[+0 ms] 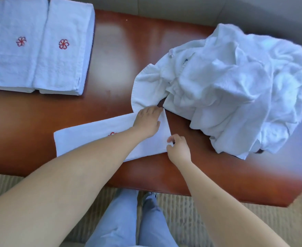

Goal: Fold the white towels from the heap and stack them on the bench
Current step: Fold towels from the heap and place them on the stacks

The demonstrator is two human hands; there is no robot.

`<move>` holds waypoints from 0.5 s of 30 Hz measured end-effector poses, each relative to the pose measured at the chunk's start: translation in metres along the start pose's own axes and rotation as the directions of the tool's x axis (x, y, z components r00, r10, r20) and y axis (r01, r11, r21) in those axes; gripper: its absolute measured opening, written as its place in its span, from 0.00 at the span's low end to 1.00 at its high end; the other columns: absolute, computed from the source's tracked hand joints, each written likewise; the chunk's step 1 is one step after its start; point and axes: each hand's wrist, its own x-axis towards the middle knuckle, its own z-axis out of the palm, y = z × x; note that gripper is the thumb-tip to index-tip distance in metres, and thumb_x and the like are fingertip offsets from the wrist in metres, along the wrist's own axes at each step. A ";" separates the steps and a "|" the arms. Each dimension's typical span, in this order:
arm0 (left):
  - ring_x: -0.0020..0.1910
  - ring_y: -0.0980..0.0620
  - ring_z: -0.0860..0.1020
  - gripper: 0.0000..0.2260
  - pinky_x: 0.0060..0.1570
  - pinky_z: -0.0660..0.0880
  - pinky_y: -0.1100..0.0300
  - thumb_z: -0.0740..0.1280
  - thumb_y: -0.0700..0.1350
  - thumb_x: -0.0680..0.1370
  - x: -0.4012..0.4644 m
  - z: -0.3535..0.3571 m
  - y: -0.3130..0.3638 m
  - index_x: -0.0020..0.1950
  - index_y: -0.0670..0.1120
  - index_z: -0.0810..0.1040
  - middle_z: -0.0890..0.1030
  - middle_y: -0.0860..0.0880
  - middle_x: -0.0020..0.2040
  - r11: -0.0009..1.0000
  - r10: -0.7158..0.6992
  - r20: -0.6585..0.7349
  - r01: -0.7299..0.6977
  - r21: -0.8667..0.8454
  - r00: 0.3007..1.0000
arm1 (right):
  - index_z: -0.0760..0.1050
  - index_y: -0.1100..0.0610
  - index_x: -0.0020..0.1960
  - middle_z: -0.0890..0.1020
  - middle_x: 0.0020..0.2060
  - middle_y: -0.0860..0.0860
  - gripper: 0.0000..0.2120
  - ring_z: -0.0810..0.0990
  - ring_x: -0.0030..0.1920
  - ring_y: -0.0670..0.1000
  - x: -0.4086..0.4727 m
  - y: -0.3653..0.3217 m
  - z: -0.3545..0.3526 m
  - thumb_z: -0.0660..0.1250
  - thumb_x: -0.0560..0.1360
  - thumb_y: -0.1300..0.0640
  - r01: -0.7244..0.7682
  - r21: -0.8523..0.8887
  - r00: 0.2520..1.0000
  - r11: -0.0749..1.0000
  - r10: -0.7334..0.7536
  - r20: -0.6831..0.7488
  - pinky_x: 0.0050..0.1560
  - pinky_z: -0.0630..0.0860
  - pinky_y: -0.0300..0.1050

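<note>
I am working on one towel [93, 138] lying in a long folded strip across the near part of the bench [120, 56], with its red flower mark half hidden under my left forearm. My left hand [147, 122] is lying flat on the strip's right end, fingers fairly straight and reaching to the far corner, so I am pressing rather than gripping; I am doing this to pin the layers so they do not slide apart. My right hand [178, 148] is at the near right corner, thumb and fingers curled in and pinching the edge of the towel there, a narrow hold on thin cloth. I am holding that corner, I think, to square the end and line up the edges before the next fold, which would bring this end over toward the left.

The heap [235, 86] of loose towels is sitting just beyond my hands on the right side of the bench, one of its towels spilling toward my left fingertips and seemingly touching them, so I am having to keep my strip clear of it. The finished stacks [39, 47] are lying at the far left corner, side by side with their red marks up, well apart from the heap, leaving bare bench between for folding.
</note>
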 end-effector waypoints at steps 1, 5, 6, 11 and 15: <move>0.72 0.41 0.68 0.26 0.68 0.65 0.50 0.63 0.43 0.81 0.010 -0.002 0.005 0.80 0.47 0.63 0.69 0.44 0.75 1.000 -0.018 -0.006 0.018 -0.002 1.000 | 0.73 0.50 0.56 0.72 0.57 0.49 0.12 0.77 0.42 0.52 0.002 0.002 0.000 0.62 0.77 0.64 -0.010 0.008 1.000 1.000 0.010 -0.003 0.40 0.76 0.47; 0.61 0.39 0.74 0.21 0.50 0.67 0.52 0.62 0.39 0.78 0.037 -0.015 0.011 0.71 0.47 0.71 0.75 0.44 0.62 0.986 -0.125 0.066 0.117 0.116 0.990 | 0.68 0.50 0.60 0.73 0.54 0.48 0.20 0.77 0.46 0.52 0.010 0.003 -0.001 0.64 0.73 0.67 -0.065 0.128 0.997 0.990 0.070 -0.034 0.41 0.78 0.48; 0.60 0.39 0.75 0.19 0.49 0.66 0.53 0.62 0.39 0.78 0.041 -0.019 0.012 0.68 0.48 0.74 0.76 0.44 0.60 0.985 -0.139 0.105 0.126 0.121 0.985 | 0.67 0.49 0.64 0.73 0.54 0.48 0.25 0.77 0.47 0.52 0.012 0.003 -0.001 0.64 0.72 0.68 -0.066 0.153 0.997 0.986 0.072 -0.036 0.42 0.78 0.49; 0.53 0.44 0.76 0.08 0.39 0.67 0.57 0.63 0.38 0.75 0.038 -0.049 0.008 0.44 0.51 0.74 0.73 0.53 0.44 0.998 0.037 0.274 -0.022 -0.056 0.961 | 0.69 0.49 0.72 0.64 0.65 0.49 0.30 0.69 0.62 0.52 0.018 0.001 -0.002 0.63 0.72 0.67 -0.032 0.095 0.999 0.995 0.028 0.041 0.58 0.79 0.52; 0.46 0.55 0.78 0.07 0.43 0.74 0.60 0.68 0.43 0.74 0.009 -0.081 -0.007 0.48 0.54 0.81 0.81 0.57 0.46 0.972 0.054 0.333 0.026 -0.231 0.941 | 0.75 0.52 0.53 0.70 0.61 0.50 0.09 0.69 0.56 0.51 0.013 -0.002 -0.011 0.67 0.74 0.58 -0.028 0.010 0.993 1.000 0.026 0.115 0.53 0.76 0.48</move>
